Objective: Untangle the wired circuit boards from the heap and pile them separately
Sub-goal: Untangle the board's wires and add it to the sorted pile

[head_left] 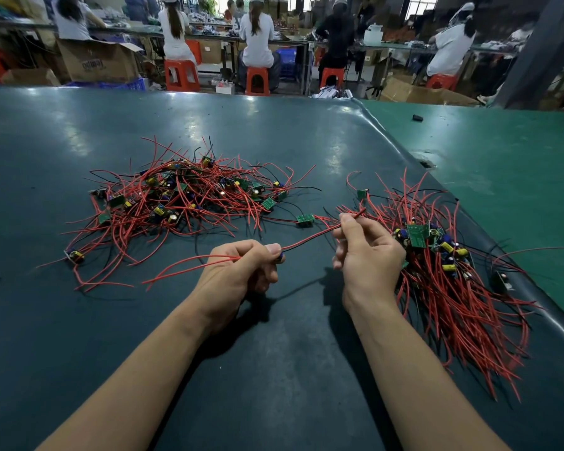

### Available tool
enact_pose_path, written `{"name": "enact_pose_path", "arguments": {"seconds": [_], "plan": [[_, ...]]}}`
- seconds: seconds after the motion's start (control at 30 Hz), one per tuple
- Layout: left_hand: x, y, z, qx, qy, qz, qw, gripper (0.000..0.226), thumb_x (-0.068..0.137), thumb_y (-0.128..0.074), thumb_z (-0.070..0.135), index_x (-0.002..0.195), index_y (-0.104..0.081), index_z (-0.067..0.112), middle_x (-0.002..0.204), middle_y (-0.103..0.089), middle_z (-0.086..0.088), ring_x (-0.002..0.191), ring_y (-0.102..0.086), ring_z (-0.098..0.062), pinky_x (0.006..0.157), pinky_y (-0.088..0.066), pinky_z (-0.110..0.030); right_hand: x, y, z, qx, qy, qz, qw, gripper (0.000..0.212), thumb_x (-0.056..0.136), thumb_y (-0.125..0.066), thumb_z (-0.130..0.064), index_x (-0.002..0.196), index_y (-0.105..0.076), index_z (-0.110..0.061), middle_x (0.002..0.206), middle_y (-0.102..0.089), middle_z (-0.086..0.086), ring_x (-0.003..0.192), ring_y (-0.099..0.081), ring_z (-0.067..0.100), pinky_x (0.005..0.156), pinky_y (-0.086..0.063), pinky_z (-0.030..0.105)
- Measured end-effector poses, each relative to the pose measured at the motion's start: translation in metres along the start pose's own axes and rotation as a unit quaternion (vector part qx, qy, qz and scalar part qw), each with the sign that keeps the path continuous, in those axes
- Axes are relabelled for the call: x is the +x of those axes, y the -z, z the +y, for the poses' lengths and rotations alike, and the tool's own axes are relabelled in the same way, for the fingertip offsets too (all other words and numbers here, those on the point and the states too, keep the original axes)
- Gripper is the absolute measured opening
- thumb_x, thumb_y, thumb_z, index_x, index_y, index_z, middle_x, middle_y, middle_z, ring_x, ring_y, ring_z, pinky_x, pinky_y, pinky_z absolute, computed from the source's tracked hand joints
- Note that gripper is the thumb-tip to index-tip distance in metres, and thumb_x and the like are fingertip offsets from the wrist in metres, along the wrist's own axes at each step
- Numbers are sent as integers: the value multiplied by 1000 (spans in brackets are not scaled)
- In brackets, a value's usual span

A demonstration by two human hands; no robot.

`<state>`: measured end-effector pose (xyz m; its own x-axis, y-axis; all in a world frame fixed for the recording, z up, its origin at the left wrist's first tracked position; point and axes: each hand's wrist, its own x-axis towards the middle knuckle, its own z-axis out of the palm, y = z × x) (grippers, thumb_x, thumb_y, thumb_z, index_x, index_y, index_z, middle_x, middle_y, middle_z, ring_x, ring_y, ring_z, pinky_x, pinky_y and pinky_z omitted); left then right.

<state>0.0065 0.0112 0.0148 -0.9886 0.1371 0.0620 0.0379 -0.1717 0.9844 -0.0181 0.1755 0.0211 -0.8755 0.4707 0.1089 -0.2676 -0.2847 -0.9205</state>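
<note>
A tangled heap [179,196] of small green circuit boards with red and black wires lies on the dark mat at the left centre. A separate pile [443,271] with wires lying roughly parallel sits at the right. My left hand [241,271] grips a small board, mostly hidden in the fist, with red wires trailing left. From it a red and black wire pair [310,239] stretches to my right hand [365,252], which pinches the wire ends beside the pile. A loose green board [305,219] lies between the two groups.
The dark green mat [274,369] covers the table; a brighter green surface [502,164] adjoins at the right with a small black part [417,118]. Another stray board [502,281] lies right of the pile. Seated people on red stools work at benches beyond the table's far edge.
</note>
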Motion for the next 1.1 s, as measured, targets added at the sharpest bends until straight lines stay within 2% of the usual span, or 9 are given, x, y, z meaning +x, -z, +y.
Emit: {"name": "enact_pose_path", "arguments": {"seconds": [0.13,0.23,0.37,0.43,0.5,0.7,0.87,0.93,1.1], "plan": [[-1,0,0,-22,-6,8,1000,23,70,-71,36,65,-69,13,53,-54,-3,46,-41,-13,46,-32,-19,5,3,-4,39,-4,47,998,19,93,-64,-7,75,-60,-11,51,-58,-4,36,-41,6,35,-33,18],[0,0,0,-45,-3,22,999,23,78,-64,28,70,-64,6,52,-52,-1,46,-39,-12,46,-29,-20,3,5,-7,62,-33,38,997,16,96,-61,-12,81,-59,-11,51,-56,-6,37,-41,6,35,-32,17],[1,-1,0,-65,0,41,997,24,77,-64,27,71,-62,4,51,-50,-1,45,-37,-12,46,-29,-20,-12,-1,-7,21,-195,-144,970,23,91,-64,-35,86,-66,-12,52,-49,-5,35,-34,3,32,-24,13],[0,-1,-1,-43,-4,35,998,22,77,-64,27,67,-63,7,52,-52,-3,46,-39,-14,46,-32,-20,-23,-5,-6,-19,-237,-256,937,18,87,-67,-30,77,-73,-16,55,-49,-2,36,-33,3,32,-23,13],[0,-1,-1,-16,-5,26,1000,20,77,-65,28,64,-65,13,54,-55,-3,48,-41,-15,48,-34,-22,-27,-7,-3,-16,-235,-289,928,25,90,-65,-20,67,-74,-18,55,-50,-1,36,-34,4,31,-24,13],[1,0,-2,-16,-11,32,999,20,77,-65,28,63,-67,14,52,-54,-1,45,-41,-13,46,-33,-20,-18,-7,-2,1,-149,-199,968,16,94,-62,-15,84,-72,-9,54,-55,-3,37,-37,4,33,-27,15],[2,2,0,-70,-17,53,996,32,59,-68,37,61,-56,8,47,-48,-1,41,-37,-11,42,-31,-19,-2,2,-8,75,-119,-76,987,20,97,-58,-10,80,-69,-7,52,-55,-4,37,-38,2,33,-29,14],[2,1,2,-66,-28,68,995,28,57,-66,39,55,-55,13,45,-45,-1,40,-34,-13,42,-26,-23,-2,1,-7,74,-110,-53,990,22,97,-57,-10,78,-68,-7,51,-54,-4,37,-38,3,34,-29,14],[3,11,9,-138,-75,152,976,23,70,-60,32,55,-51,17,47,-42,1,43,-37,-14,44,-33,-22,5,6,-7,44,-88,28,995,21,99,-54,-11,79,-60,-8,51,-50,-1,36,-38,6,34,-30,16]]}}
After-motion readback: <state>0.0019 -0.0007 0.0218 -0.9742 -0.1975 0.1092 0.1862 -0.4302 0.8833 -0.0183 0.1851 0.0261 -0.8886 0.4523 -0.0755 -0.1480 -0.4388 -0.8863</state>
